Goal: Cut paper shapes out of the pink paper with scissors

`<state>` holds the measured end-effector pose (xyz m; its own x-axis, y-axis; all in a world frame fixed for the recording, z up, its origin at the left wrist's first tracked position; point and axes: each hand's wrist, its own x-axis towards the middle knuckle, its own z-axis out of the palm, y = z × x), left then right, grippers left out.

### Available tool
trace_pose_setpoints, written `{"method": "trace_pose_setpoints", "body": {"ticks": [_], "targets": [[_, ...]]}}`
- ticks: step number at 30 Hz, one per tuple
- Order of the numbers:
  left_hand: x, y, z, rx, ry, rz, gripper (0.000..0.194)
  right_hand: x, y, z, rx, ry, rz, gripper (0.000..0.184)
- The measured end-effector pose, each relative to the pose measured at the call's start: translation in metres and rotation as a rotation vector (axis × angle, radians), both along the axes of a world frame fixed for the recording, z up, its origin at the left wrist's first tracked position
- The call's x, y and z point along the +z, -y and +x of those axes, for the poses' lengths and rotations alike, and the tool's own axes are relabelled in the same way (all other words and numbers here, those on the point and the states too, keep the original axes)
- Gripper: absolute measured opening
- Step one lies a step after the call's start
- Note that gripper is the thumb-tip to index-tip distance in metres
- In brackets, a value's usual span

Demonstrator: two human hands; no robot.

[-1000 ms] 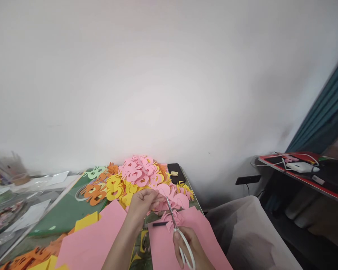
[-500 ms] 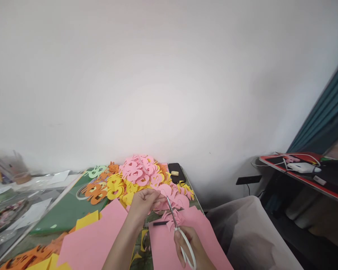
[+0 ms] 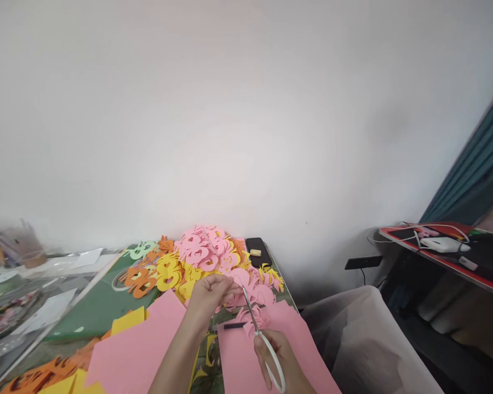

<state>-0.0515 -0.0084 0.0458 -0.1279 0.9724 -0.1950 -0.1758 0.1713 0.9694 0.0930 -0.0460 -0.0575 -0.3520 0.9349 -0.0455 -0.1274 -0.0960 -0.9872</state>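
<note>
My left hand [image 3: 209,298] pinches a pink paper cutout [image 3: 246,287] at the front of the heap. My right hand [image 3: 275,361] grips white-handled scissors [image 3: 257,331], whose blades angle up to the cutout held in my left hand. Below my hands lie two large pink paper sheets [image 3: 135,350] [image 3: 267,345]. Behind them rises a heap of pink cutouts [image 3: 199,246], with yellow cutouts [image 3: 168,273] and orange cutouts [image 3: 139,282] beside it. A short black strip [image 3: 230,325] lies just beneath my left hand.
A black phone [image 3: 258,253] lies behind the heap on a green cutting mat [image 3: 94,306]. Left stands a clear plastic sheet [image 3: 45,306]. Right are a grey fabric seat [image 3: 365,339] and a red-edged shelf [image 3: 435,251]. A white wall rises behind.
The whole view has shifted slightly. My hands, the scissors and the cutout stay in nearly the same place.
</note>
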Motion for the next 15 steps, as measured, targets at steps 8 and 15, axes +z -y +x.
{"method": "trace_pose_setpoints", "body": {"ticks": [8,15], "targets": [[-0.004,-0.004,0.0,-0.005,0.005,0.009,0.014,-0.008,-0.005,-0.001,0.007,-0.05,-0.014,0.052],[-0.008,-0.006,0.003,-0.049,-0.03,0.0,0.019,-0.017,-0.01,-0.005,0.06,-0.2,-0.018,0.05]]}}
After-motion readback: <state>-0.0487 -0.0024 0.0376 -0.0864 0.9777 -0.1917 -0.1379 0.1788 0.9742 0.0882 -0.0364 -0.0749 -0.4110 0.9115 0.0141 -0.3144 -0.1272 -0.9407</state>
